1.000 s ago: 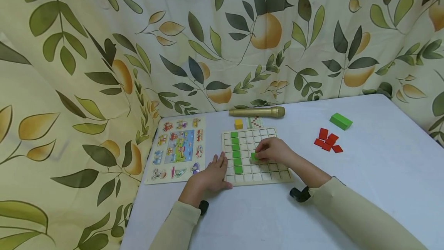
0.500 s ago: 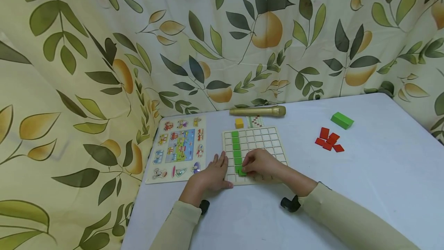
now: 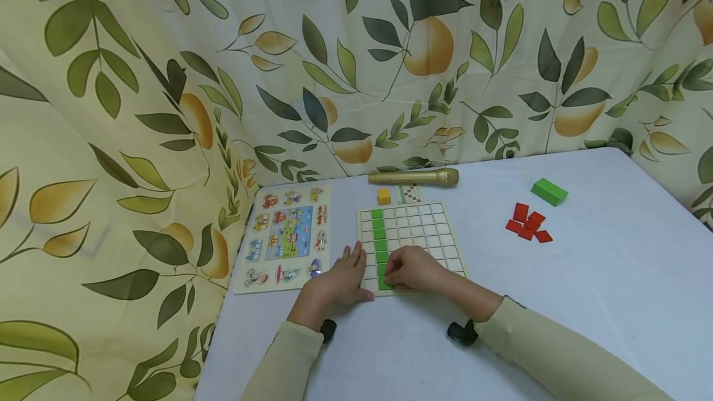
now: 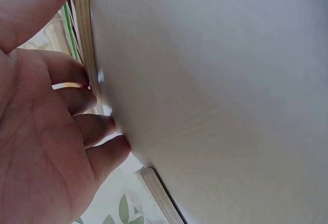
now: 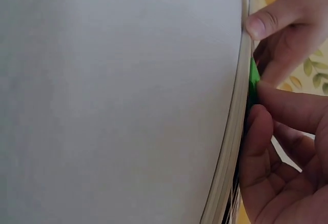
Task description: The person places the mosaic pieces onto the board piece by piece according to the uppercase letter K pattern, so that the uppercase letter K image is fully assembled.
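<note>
At the near side of the white tabletop [image 3: 401, 351], a person's two hands work on a wooden grid board [image 3: 429, 228]. Left hand [image 3: 340, 280]: fingers straight, a bit spread, at the board's left edge, thumb by its near corner, gripping nothing; probably steadying the board. Right hand [image 3: 414, 267]: fingers curled in, thumb and finger pinching a green tile [image 3: 384, 283] at the near end of the green column [image 3: 380, 244], which runs up the second column from the left. Step in hand looks like fitting that last near tile; next move calls for pressing it level in its cell, then letting go without nudging its neighbor. Whether it is fully seated can't be told, fingers cover part of it and the right wrist view shows just a green edge. Left of the board, a picture puzzle [image 3: 320, 203] lies flat. Off right, well apart, loose red tiles [image 3: 534, 221] in a cluster, a green block [image 3: 549, 192] just beyond, both out of either hand's hold. Past the board's far edge: yellow cube [image 3: 384, 197], patterned card [image 3: 410, 194], then a gold microphone [image 3: 414, 177] lying before the leaf-print curtain [image 3: 345, 48].
</note>
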### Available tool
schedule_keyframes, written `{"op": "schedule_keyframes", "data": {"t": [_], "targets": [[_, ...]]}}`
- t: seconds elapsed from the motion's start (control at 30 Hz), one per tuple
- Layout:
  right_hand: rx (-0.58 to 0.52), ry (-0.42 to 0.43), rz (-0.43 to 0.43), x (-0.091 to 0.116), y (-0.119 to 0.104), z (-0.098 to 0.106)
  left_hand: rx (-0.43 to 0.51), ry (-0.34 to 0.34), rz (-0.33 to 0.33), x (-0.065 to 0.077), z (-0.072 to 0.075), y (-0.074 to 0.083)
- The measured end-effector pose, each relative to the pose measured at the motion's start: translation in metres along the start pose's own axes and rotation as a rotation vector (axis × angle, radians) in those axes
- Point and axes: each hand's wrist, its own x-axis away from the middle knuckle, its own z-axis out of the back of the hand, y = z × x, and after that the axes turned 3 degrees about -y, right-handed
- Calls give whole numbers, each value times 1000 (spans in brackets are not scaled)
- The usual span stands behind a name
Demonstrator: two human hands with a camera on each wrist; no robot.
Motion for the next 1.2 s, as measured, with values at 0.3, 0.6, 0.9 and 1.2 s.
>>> {"op": "schedule_keyframes", "data": {"t": [0.3,0.6,0.9,1.2], "targets": [[131,29,55,-2,-1,-5,-7,1,-3,0,1,1],[144,43,53,-2,-1,-5,-23,2,-4,-2,0,0],[45,20,7,2,2,0,-30,-3,0,-4,-3,-1],[3,84,-1,12,11,26,-13,7,6,-2,-2,0]]}}
